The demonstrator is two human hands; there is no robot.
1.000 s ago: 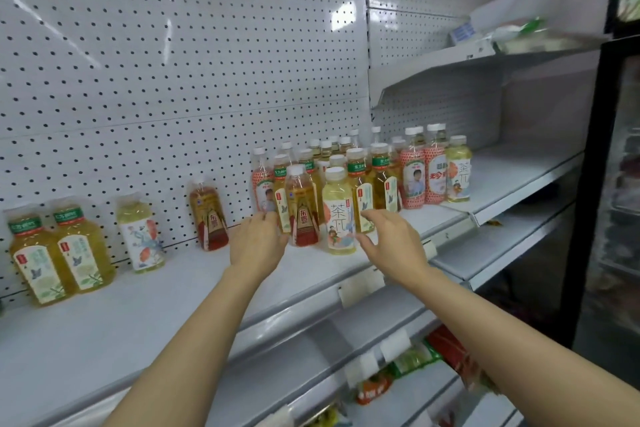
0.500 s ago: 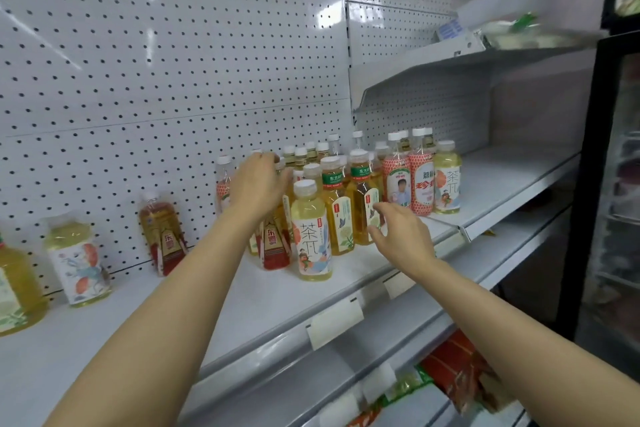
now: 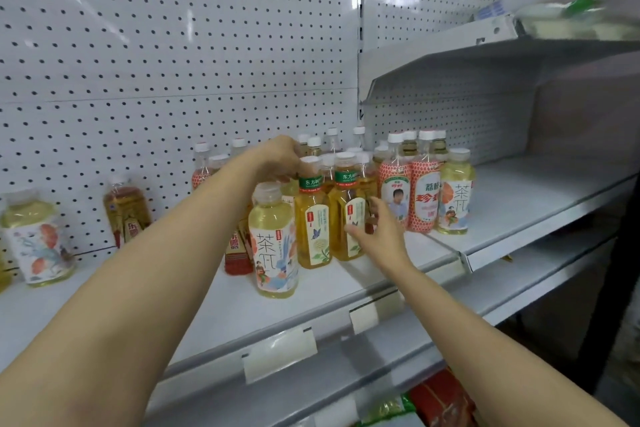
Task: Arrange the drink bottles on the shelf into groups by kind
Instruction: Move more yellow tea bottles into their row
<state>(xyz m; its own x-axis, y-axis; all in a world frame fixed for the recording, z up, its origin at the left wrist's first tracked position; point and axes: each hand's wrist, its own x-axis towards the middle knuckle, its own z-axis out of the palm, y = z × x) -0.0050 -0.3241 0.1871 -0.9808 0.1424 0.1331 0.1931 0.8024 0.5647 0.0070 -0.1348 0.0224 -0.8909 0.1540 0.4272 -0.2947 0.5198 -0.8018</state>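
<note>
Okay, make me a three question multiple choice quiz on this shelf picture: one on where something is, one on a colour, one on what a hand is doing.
1. Where does the pale yellow tea bottle nearest the shelf edge stand?
A. left of the two green-banded bottles
B. on the upper shelf
C. lying flat

2. What colour is the neck band on the amber tea bottle?
A. blue
B. green
C. black

3. What is the left hand doing?
A. hanging idle
B. reaching over bottle tops in the cluster
C. holding a price tag

Answers: 1 A, it stands upright beside them; 2 B, band is green; 3 B, fingers curl among the caps.

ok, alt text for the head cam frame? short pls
A person's left hand reaches over a cluster of mixed drink bottles on a white shelf, while the right hand touches a green-capped tea bottle at the front. Two more bottles stand apart at left against the pegboard.
</note>
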